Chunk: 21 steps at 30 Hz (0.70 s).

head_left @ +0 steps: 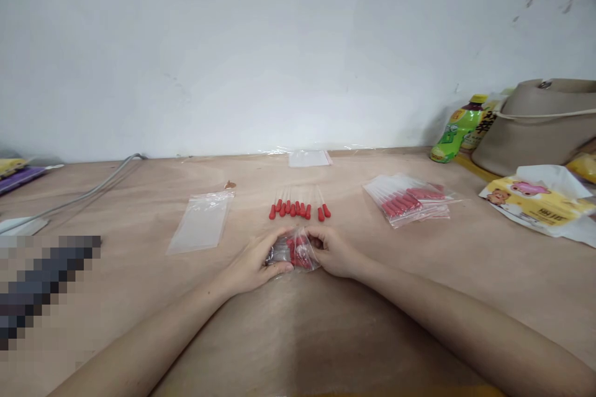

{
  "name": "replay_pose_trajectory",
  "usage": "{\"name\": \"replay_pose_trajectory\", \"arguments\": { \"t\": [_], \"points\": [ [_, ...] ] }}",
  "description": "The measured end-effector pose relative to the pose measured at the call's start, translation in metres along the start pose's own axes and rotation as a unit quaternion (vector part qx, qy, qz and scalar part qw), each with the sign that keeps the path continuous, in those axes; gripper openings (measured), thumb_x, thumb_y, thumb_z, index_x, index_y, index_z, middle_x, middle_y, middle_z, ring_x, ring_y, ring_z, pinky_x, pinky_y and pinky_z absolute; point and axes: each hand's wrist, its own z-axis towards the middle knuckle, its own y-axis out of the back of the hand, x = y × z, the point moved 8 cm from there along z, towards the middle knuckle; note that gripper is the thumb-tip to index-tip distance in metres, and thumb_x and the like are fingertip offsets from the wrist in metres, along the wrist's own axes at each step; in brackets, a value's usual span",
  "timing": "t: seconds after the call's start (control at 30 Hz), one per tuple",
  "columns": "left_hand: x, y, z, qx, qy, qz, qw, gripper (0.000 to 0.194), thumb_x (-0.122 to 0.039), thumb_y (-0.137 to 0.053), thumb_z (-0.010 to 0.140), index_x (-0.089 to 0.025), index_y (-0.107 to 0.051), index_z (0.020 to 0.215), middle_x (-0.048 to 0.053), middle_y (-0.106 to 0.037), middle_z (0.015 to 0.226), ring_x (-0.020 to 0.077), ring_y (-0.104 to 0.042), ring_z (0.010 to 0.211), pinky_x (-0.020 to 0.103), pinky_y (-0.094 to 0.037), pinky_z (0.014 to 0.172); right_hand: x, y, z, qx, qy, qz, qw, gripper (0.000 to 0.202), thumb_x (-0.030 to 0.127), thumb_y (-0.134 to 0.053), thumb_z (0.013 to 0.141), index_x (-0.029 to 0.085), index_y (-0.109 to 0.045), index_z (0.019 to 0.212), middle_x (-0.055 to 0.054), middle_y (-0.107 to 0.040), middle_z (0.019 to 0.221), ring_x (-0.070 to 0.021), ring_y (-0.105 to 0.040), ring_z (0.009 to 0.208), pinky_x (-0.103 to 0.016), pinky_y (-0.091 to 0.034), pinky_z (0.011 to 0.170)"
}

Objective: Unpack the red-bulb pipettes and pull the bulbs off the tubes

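Fingers drawn nearly together, the left hand [267, 265] and right hand [331, 251] grip opposite sides of a clear bag [305, 255] of red-bulbed droppers at the clock's center. Across the surface [139, 217]: a flat bag [200, 223] at 10 o'clock, loose droppers [293, 209] at 12, filled bags [401, 201] at 2, a bottle [457, 131] beyond.

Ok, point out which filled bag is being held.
The filled bag at front centre, held between the left hand and right hand; the other filled bags lie in a pile at right, touched by neither.
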Motion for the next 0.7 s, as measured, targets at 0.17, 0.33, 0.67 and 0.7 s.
{"name": "replay_pose_trajectory", "arguments": {
  "t": [0.17, 0.33, 0.67, 0.7],
  "points": [
    [-0.001, 0.001, 0.001, 0.008, 0.007, -0.028, 1.000, 0.062, -0.040, -0.057, 0.079, -0.024, -0.031, 0.133, 0.008, -0.043, 0.133, 0.0252, -0.043, 0.119, 0.041, -0.038, 0.098, -0.012, 0.010, 0.000, -0.028, -0.045, 0.065, 0.996, 0.013, 0.026, -0.051, 0.080, 0.016, -0.059, 0.084, -0.001, -0.061, 0.077, -0.0116, -0.055, 0.069, -0.024, -0.043, 0.063],
    [-0.003, 0.001, 0.002, 0.014, 0.000, -0.025, 1.000, 0.066, -0.040, -0.057, 0.079, -0.024, -0.028, 0.135, 0.009, -0.040, 0.135, 0.0265, -0.040, 0.122, 0.044, -0.035, 0.100, -0.019, 0.024, -0.006, -0.031, -0.096, 0.185, 0.977, 0.024, 0.036, -0.061, 0.074, 0.017, -0.058, 0.088, 0.000, -0.060, 0.078, -0.0095, -0.054, 0.065, -0.023, -0.043, 0.061],
    [-0.003, 0.002, 0.002, 0.008, -0.004, -0.023, 1.000, 0.064, -0.041, -0.058, 0.078, -0.024, -0.030, 0.133, 0.007, -0.041, 0.135, 0.0245, -0.041, 0.122, 0.041, -0.035, 0.101, -0.037, 0.032, -0.010, -0.070, -0.172, 0.306, 0.934, 0.036, 0.038, -0.070, 0.066, 0.018, -0.062, 0.095, -0.001, -0.064, 0.081, -0.0054, -0.053, 0.059, -0.023, -0.043, 0.062],
    [-0.003, 0.002, 0.002, 0.008, -0.004, -0.028, 1.000, 0.064, -0.041, -0.058, 0.078, -0.024, -0.030, 0.133, 0.008, -0.041, 0.135, 0.0247, -0.040, 0.122, 0.041, -0.035, 0.101, -0.036, 0.040, -0.011, -0.077, -0.177, 0.284, 0.939, 0.037, 0.038, -0.071, 0.065, 0.018, -0.062, 0.095, -0.001, -0.064, 0.082, -0.0048, -0.052, 0.057, -0.022, -0.043, 0.060]
  ]
}}
